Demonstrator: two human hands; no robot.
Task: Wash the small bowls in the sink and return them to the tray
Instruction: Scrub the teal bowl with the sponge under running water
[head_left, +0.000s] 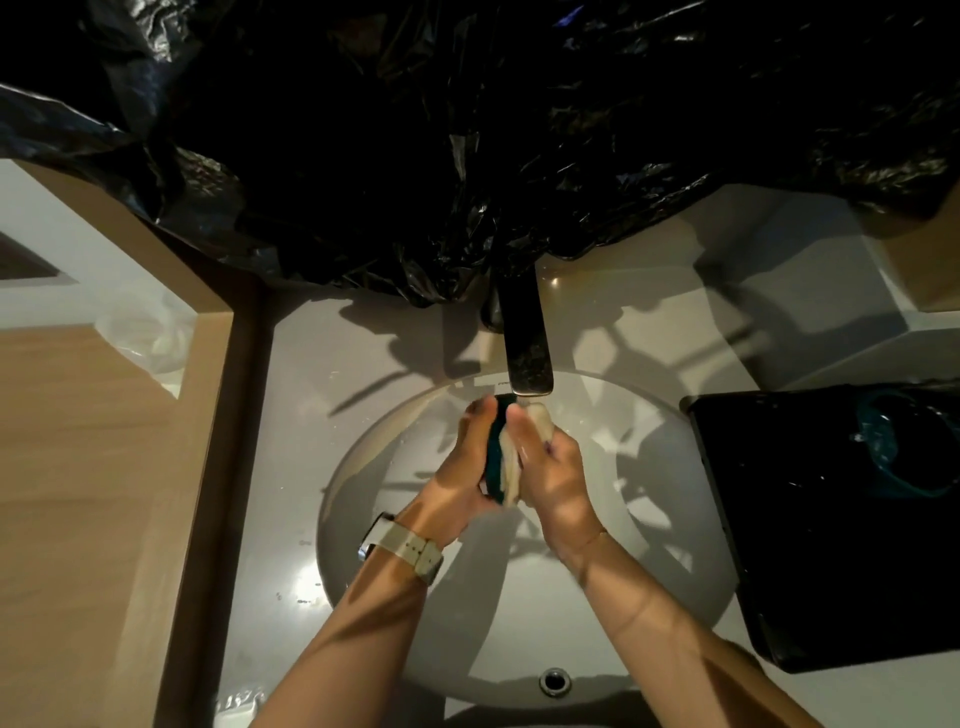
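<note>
washing step — left hand (457, 467) grips 1 bowl (494, 441) under tap (527, 358), right hand (553, 467) clutches cloth (511, 467) — next, likely rinse, then tray (737, 519).

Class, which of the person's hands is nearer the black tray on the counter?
Right. The right hand is over the sink on the side toward the black tray; the left hand is farther away.
</note>
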